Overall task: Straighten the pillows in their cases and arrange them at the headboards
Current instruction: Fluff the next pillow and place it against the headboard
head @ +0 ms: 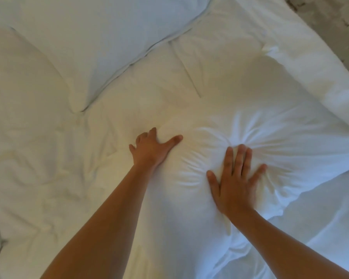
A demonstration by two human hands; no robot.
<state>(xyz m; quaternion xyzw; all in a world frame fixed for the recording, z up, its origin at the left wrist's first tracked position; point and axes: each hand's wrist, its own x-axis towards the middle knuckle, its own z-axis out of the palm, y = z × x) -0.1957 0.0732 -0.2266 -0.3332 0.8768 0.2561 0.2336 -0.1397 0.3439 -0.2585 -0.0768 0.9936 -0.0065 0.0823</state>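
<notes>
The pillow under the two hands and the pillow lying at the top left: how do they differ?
The near pillow is pressed by the left hand and right hand, and its case is creased in lines fanning out from them; the far pillow is untouched and smooth. The near pillow looks bright white, while the far pillow looks bluish in shade. Both are white, plump and lie on the same bed.
</notes>
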